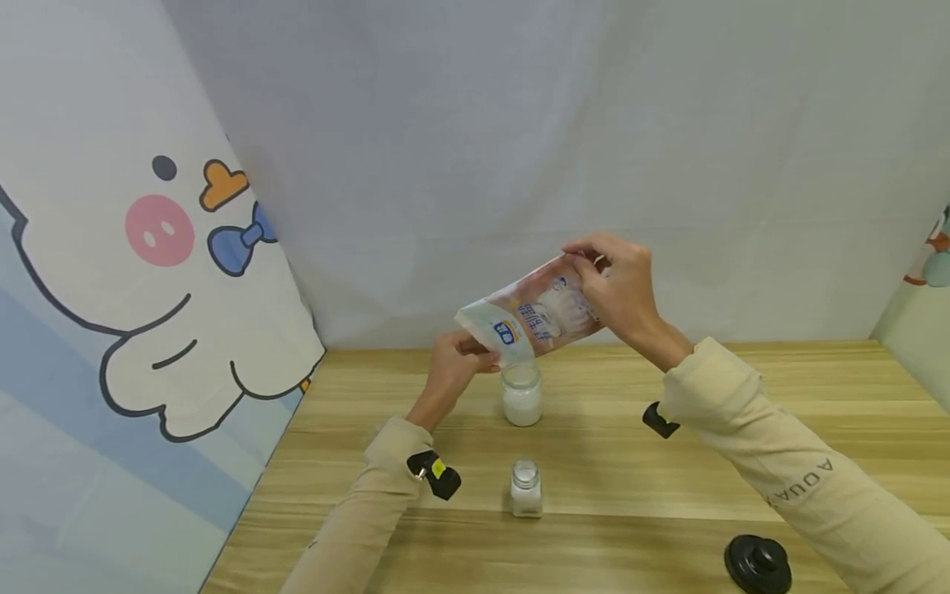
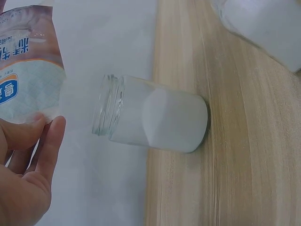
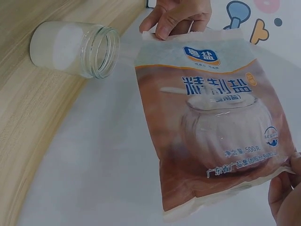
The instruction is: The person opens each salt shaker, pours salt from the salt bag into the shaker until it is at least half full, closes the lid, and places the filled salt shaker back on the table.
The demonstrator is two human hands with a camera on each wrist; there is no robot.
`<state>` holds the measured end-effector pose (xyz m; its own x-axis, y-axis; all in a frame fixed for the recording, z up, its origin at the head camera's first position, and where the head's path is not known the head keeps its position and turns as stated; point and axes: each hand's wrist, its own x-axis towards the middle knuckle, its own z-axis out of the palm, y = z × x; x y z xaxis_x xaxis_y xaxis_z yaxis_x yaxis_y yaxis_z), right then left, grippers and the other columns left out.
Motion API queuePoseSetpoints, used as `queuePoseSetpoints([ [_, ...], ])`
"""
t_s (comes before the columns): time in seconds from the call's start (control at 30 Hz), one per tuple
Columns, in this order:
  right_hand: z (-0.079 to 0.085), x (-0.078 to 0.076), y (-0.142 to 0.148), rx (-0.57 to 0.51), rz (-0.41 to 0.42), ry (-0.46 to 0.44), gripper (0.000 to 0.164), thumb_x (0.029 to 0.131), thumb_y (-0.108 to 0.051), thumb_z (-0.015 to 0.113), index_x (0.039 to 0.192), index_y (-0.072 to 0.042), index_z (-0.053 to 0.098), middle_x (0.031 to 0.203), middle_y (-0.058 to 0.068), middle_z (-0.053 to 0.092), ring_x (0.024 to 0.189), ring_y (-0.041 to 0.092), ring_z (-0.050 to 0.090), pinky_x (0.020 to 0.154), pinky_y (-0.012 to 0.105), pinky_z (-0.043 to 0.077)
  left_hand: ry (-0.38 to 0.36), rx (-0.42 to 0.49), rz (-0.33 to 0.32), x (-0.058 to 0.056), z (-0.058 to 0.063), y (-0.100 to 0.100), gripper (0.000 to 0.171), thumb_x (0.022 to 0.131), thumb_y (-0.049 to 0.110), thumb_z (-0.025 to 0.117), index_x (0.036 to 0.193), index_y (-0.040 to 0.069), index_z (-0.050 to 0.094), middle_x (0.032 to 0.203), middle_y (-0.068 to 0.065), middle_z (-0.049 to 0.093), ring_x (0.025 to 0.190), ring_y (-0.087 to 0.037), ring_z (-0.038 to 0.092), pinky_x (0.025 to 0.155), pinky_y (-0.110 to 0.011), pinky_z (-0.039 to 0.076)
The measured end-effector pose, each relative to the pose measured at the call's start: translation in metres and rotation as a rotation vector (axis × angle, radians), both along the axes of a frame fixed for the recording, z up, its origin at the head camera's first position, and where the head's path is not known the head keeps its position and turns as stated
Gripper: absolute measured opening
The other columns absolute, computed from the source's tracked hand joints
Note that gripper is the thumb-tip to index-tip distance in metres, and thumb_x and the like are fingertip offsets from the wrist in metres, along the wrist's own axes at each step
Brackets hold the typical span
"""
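A brown and pale-blue printed bag of salt is held tilted over a glass jar, its pale-blue end lower and close above the jar's mouth. My left hand pinches that lower end by its edge between thumb and fingers. At the raised far end, my right hand grips a corner of the bag. In the right wrist view the bag's front shows large blue lettering. White grains fill part of the lidless jar, sloping up against one side in the left wrist view.
A smaller glass jar with white contents stands nearer me on the wooden table. Toward the front right lies a black knobbed lid. A pale cloth hangs behind, with a cartoon-printed one at left.
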<state>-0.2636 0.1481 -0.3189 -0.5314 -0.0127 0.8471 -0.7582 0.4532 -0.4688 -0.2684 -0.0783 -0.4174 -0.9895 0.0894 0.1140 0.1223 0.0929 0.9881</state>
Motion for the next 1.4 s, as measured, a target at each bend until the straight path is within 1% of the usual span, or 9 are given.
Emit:
queuePoseSetpoints([
  [0.17, -0.001, 0.0, 0.0, 0.007, 0.006, 0.002, 0.007, 0.084, 0.005, 0.065, 0.086, 0.003, 0.072, 0.082, 0.013, 0.07, 0.063, 0.018, 0.058, 0.056, 0.017, 0.046, -0.003, 0.0, -0.001, 0.0, -0.001, 0.0, 0.033, 0.077, -0.013, 0.066, 0.109, -0.009, 0.064, 0.098, -0.022, 0.067, 0.08, -0.025, 0.067, 0.073, -0.039, 0.058],
  [0.33, -0.002, -0.001, 0.0, 0.013, 0.014, 0.004, 0.007, 0.084, 0.005, 0.065, 0.086, 0.003, 0.072, 0.082, 0.013, 0.07, 0.064, 0.018, 0.059, 0.057, 0.02, 0.047, 0.012, -0.001, -0.008, 0.0, -0.002, 0.0, 0.032, 0.076, -0.014, 0.066, 0.108, -0.011, 0.063, 0.097, -0.024, 0.067, 0.079, -0.025, 0.068, 0.07, -0.034, 0.058],
  [0.47, -0.001, 0.0, 0.0, 0.014, 0.019, 0.003, 0.007, 0.085, 0.005, 0.065, 0.086, 0.003, 0.072, 0.082, 0.013, 0.069, 0.065, 0.017, 0.059, 0.057, 0.023, 0.048, 0.013, -0.002, -0.008, 0.0, -0.002, 0.0, 0.032, 0.077, -0.013, 0.066, 0.108, -0.011, 0.064, 0.096, -0.024, 0.067, 0.078, -0.025, 0.068, 0.07, -0.034, 0.059],
  [0.7, -0.002, 0.0, -0.001, 0.014, 0.022, 0.009, 0.007, 0.084, 0.006, 0.065, 0.086, 0.003, 0.072, 0.081, 0.013, 0.069, 0.065, 0.019, 0.059, 0.058, 0.017, 0.046, 0.004, 0.004, -0.003, 0.0, -0.003, 0.0, 0.032, 0.076, -0.014, 0.065, 0.108, -0.011, 0.064, 0.096, -0.024, 0.067, 0.078, -0.025, 0.068, 0.07, -0.034, 0.059],
  [0.87, -0.002, 0.001, -0.001, 0.018, 0.028, 0.016, 0.007, 0.084, 0.006, 0.065, 0.085, 0.003, 0.071, 0.08, 0.013, 0.069, 0.065, 0.018, 0.058, 0.057, 0.019, 0.046, -0.004, 0.007, 0.001, 0.0, -0.003, 0.001, 0.032, 0.076, -0.016, 0.065, 0.107, -0.012, 0.063, 0.096, -0.026, 0.066, 0.078, -0.027, 0.068, 0.069, -0.034, 0.059],
  [1.03, -0.002, 0.0, -0.001, 0.019, 0.027, 0.017, 0.008, 0.084, 0.006, 0.064, 0.086, 0.003, 0.071, 0.081, 0.013, 0.069, 0.066, 0.018, 0.058, 0.057, 0.02, 0.046, -0.01, 0.002, 0.005, 0.001, -0.003, 0.002, 0.031, 0.076, -0.015, 0.065, 0.106, -0.013, 0.063, 0.095, -0.025, 0.067, 0.077, -0.025, 0.068, 0.069, -0.033, 0.059],
  [1.27, -0.003, 0.001, -0.001, 0.021, 0.021, 0.016, 0.008, 0.084, 0.006, 0.065, 0.086, 0.003, 0.071, 0.081, 0.013, 0.069, 0.066, 0.018, 0.059, 0.057, 0.022, 0.047, -0.033, -0.021, -0.024, 0.02, 0.023, 0.005, 0.031, 0.078, -0.017, 0.062, 0.109, -0.016, 0.06, 0.1, -0.03, 0.064, 0.086, -0.037, 0.066, 0.074, -0.037, 0.058],
  [1.4, -0.003, 0.001, -0.001, 0.027, 0.02, 0.021, 0.007, 0.084, 0.006, 0.065, 0.086, 0.003, 0.072, 0.081, 0.014, 0.069, 0.066, 0.018, 0.059, 0.057, 0.023, 0.047, -0.036, -0.024, -0.024, 0.02, 0.024, 0.006, 0.031, 0.078, -0.016, 0.063, 0.109, -0.016, 0.06, 0.1, -0.03, 0.064, 0.087, -0.037, 0.066, 0.075, -0.037, 0.058],
])
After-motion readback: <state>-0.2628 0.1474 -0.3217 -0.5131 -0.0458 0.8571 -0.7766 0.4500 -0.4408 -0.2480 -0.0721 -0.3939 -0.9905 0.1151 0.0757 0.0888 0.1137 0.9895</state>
